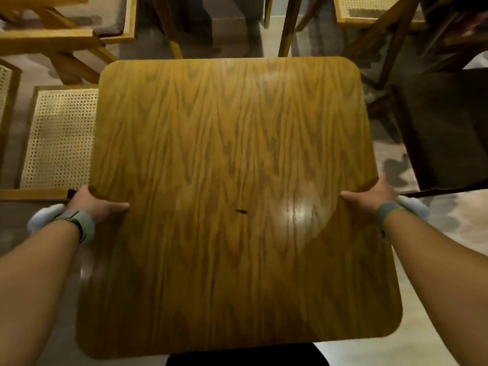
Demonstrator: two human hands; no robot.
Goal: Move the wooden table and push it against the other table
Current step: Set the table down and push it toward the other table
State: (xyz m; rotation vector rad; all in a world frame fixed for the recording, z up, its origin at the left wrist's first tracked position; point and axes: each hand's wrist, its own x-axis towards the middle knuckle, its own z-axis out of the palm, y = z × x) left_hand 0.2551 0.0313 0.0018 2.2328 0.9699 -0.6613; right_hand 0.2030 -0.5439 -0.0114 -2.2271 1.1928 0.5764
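A square wooden table [232,159] with rounded corners and a glossy oak-grain top fills the middle of the view, straight below me. My left hand [93,203] grips its left edge, thumb on top and fingers under the rim. On the opposite side my right hand [372,195] clamps the right edge the same way. Both wrists wear a band. The other table is not clearly in view; only wooden legs [286,27] show beyond the far edge.
A cane-seat chair [59,138] stands close against the table's left side, with more light wooden chairs [66,35] at the back left. A dark chair [446,128] sits at the right. Another cane chair [369,9] is at the back right. Pale floor shows at the lower right.
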